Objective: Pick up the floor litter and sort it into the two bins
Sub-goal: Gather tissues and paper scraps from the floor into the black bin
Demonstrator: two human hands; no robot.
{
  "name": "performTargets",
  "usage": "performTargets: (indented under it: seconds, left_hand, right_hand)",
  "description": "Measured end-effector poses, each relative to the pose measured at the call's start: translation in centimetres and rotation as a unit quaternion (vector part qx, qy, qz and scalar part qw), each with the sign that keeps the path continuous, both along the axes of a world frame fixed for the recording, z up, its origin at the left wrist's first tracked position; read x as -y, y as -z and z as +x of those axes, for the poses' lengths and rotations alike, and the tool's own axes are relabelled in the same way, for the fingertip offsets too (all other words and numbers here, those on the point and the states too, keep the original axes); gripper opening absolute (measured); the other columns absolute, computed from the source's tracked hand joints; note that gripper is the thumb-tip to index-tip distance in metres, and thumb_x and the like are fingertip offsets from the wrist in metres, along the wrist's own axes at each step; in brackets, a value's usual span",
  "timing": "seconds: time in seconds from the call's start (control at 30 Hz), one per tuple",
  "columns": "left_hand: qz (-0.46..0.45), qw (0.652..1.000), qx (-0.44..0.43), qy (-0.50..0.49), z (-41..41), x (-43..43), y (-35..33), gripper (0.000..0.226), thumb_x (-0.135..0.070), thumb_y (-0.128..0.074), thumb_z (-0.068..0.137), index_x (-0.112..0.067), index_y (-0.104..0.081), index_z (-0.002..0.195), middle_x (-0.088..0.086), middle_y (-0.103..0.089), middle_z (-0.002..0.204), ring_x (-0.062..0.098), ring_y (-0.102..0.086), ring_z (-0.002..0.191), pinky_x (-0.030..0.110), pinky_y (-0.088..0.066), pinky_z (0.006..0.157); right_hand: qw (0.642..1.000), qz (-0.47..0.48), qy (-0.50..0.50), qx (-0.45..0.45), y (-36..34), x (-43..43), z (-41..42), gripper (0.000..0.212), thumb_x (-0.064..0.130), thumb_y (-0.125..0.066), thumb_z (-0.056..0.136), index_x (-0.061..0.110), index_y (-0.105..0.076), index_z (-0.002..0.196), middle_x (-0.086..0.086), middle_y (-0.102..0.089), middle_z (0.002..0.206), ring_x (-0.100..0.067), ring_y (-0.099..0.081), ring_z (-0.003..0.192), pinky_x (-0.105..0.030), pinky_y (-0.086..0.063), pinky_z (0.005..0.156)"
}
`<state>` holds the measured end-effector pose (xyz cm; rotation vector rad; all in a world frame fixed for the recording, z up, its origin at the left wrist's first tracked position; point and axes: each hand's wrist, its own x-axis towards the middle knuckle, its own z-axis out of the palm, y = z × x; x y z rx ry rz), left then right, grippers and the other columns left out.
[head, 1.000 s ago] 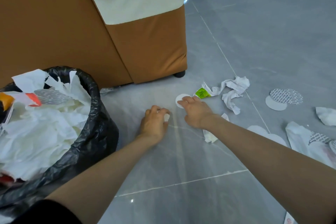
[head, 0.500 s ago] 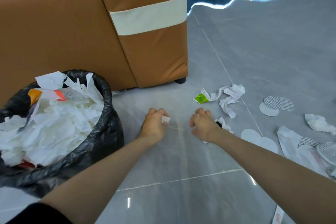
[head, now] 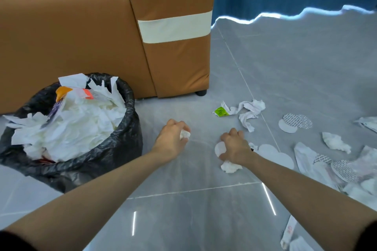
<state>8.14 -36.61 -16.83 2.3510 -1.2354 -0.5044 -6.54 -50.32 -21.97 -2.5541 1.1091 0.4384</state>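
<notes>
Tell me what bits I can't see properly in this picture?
Head view only:
- Tissue wad: mostly hidden inside curled fingers of the left hand.
- White disc: half covered by the right hand gripping it.
- Bin: lower contents buried under paper.
- Wrapper: top behind the right forearm; print too small.
- Second bin: nowhere in view.

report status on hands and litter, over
Left hand grips tissue wad. Right hand pinches white paper disc, crumpled tissue by its wrist. Black-lined bin heaped full, nothing between it and hands.
</notes>
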Motion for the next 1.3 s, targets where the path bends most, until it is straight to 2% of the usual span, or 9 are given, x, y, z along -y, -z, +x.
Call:
performTargets:
  seconds: [0.17,0.3,0.47,0.63,0.73,0.9,1.07,1.17,1.3]
  left_hand:
    - [0.005,1.0,-0.006,0.009,-0.5,-1.0,-0.5,0.021,-0.017,-0.059,0.087,-0.021,-0.059,0.108,0.002,-0.046,0.114,0.021,-0.052,0.104,0.029,-0.044,0.092]
    - [-0.035,0.999,-0.003,-0.002,-0.7,-1.7,-2.2,0.02,-0.019,-0.06,0.087,-0.021,-0.059,0.107,0.001,-0.047,0.112,0.022,-0.054,0.1,0.024,-0.04,0.086]
    - [-0.164,0.986,0.01,-0.032,-0.1,-2.7,-7.1,0.022,-0.026,-0.061,0.087,-0.025,-0.059,0.108,-0.004,-0.055,0.111,0.01,-0.052,0.099,0.019,-0.038,0.084]
    - [-0.293,0.949,0.082,-0.085,2.7,-5.8,-12.7,0.016,-0.029,-0.059,0.089,-0.027,-0.058,0.105,-0.011,-0.054,0.104,-0.004,-0.048,0.087,0.0,-0.034,0.074]
    - [-0.323,0.925,0.109,-0.169,5.0,-8.6,-14.1,0.017,-0.031,-0.057,0.091,-0.028,-0.057,0.108,-0.013,-0.053,0.104,-0.006,-0.049,0.078,0.003,-0.035,0.068]
    - [-0.341,0.898,0.13,-0.247,7.4,-13.4,-14.2,0.017,-0.028,-0.055,0.091,-0.027,-0.057,0.109,-0.01,-0.054,0.107,-0.006,-0.046,0.086,-0.001,-0.032,0.07]
    - [-0.285,0.907,0.119,-0.287,9.4,-17.3,-12.4,0.024,-0.027,-0.058,0.09,-0.024,-0.057,0.114,-0.007,-0.058,0.115,0.009,-0.05,0.108,0.019,-0.036,0.084]
    - [-0.244,0.923,0.094,-0.282,9.6,-19.1,-11.8,0.033,-0.028,-0.061,0.088,-0.023,-0.057,0.121,-0.007,-0.059,0.122,0.012,-0.051,0.114,0.026,-0.039,0.094]
    - [-0.246,0.931,0.073,-0.259,8.9,-19.7,-12.0,0.038,-0.027,-0.063,0.088,-0.025,-0.056,0.126,-0.009,-0.057,0.127,0.008,-0.047,0.12,0.018,-0.031,0.097]
  right_hand:
    - [0.999,0.013,0.032,-0.036,-0.5,-0.5,-0.4,0.066,0.036,-0.074,0.075,0.01,-0.037,0.124,-0.009,-0.04,0.126,-0.029,-0.037,0.122,-0.037,-0.039,0.094]
    - [0.987,0.101,0.094,0.088,-2.1,-0.4,0.7,0.035,0.014,-0.051,0.091,0.01,-0.047,0.126,-0.012,-0.052,0.131,-0.028,-0.049,0.12,-0.029,-0.041,0.092]
    - [0.87,0.274,0.243,0.331,-7.0,-0.8,3.9,0.026,0.008,-0.047,0.093,0.01,-0.057,0.117,-0.009,-0.053,0.108,-0.024,-0.052,0.097,-0.03,-0.047,0.058]
    - [0.806,0.34,0.195,0.443,-13.2,-3.7,8.2,0.016,0.014,-0.051,0.093,0.016,-0.059,0.107,-0.007,-0.057,0.108,-0.018,-0.055,0.088,-0.021,-0.047,0.047]
    - [0.811,0.332,0.124,0.465,-16.2,-6.6,11.2,0.016,0.016,-0.053,0.093,0.016,-0.059,0.108,-0.005,-0.058,0.112,-0.021,-0.057,0.097,-0.022,-0.051,0.051]
    - [0.831,0.297,-0.043,0.468,-18.4,-11.4,14.7,0.01,0.017,-0.058,0.09,0.016,-0.065,0.097,0.003,-0.064,0.094,-0.007,-0.054,0.07,-0.017,-0.042,0.048]
    - [0.873,0.248,-0.199,0.369,-17.9,-14.9,16.1,0.017,0.022,-0.063,0.087,0.007,-0.07,0.093,-0.004,-0.068,0.09,-0.005,-0.051,0.071,-0.025,-0.041,0.071]
    - [0.879,0.221,-0.235,0.352,-17.8,-15.7,16.3,0.017,0.023,-0.066,0.085,0.016,-0.072,0.099,0.005,-0.068,0.098,0.001,-0.055,0.083,-0.008,-0.038,0.073]
    - [0.874,0.21,-0.193,0.393,-18.1,-15.0,15.8,0.015,0.025,-0.067,0.085,0.024,-0.07,0.099,0.011,-0.064,0.096,0.016,-0.05,0.064,-0.015,-0.035,0.071]
